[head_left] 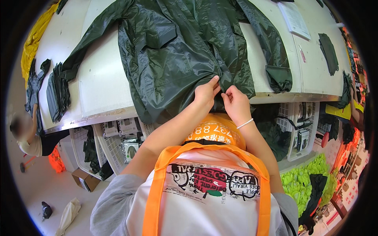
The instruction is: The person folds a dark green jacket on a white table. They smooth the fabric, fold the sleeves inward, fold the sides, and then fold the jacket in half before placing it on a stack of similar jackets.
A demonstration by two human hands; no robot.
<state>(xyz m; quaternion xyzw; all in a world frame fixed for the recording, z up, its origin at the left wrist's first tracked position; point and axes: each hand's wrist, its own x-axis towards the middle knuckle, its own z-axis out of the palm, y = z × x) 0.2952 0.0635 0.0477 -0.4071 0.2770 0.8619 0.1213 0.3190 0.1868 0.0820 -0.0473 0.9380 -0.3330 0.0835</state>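
A dark green shiny rain jacket [177,51] lies spread over the white table [98,82], its hem hanging over the near edge. My left hand [205,93] pinches the jacket's front edge at the bottom of the zipper. Close beside it, my right hand [235,103], with a white band on the wrist, grips the other front edge at the same spot. Both hands sit at the table's near edge. One sleeve [88,43] stretches to the left, the other sleeve [271,55] to the right.
A stack of folded dark green pieces [58,90] lies at the table's left, a paper sheet [294,19] and a small green piece [328,53] at the right. White baskets [114,145] stand under the table. Another person [27,137] is at the left, bright green fabric [305,179] on the floor.
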